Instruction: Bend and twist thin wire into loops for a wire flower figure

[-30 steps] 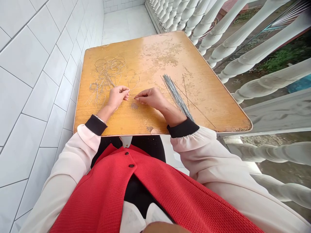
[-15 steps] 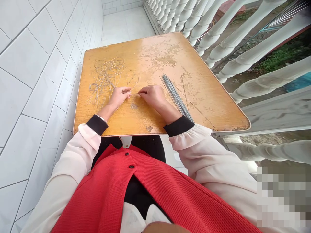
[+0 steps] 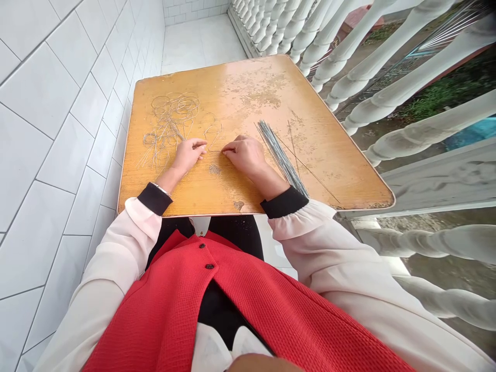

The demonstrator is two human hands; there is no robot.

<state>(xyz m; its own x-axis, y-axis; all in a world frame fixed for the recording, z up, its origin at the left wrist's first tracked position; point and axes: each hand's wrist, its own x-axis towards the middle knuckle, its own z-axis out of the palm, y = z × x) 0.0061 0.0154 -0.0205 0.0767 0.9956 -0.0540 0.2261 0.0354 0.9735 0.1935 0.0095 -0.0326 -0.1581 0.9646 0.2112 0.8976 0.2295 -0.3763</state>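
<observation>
My right hand (image 3: 245, 154) pinches a thin wire (image 3: 215, 151) between thumb and forefinger, low over the table. The wire runs left from the fingertips and seems to bend up near its left end, where a thin loop (image 3: 211, 124) shows. To the left, my left hand (image 3: 189, 154) is beside that end, thumb and forefinger slightly apart with nothing visible between them. Beyond my left hand lies a loose pile of looped wires (image 3: 176, 109). A bundle of straight grey wires (image 3: 279, 155) rests right of my right hand, its near end close to my sleeve.
The worn wooden table (image 3: 248, 77) has peeling patches. Two single wires (image 3: 310, 173) lie right of the bundle. A white tiled wall (image 3: 73, 139) runs along the left, and a white balustrade (image 3: 372, 103) stands along the right.
My left fingers have parted slightly and come away from the wire's left end. My right hand keeps its pinch and has barely moved.
</observation>
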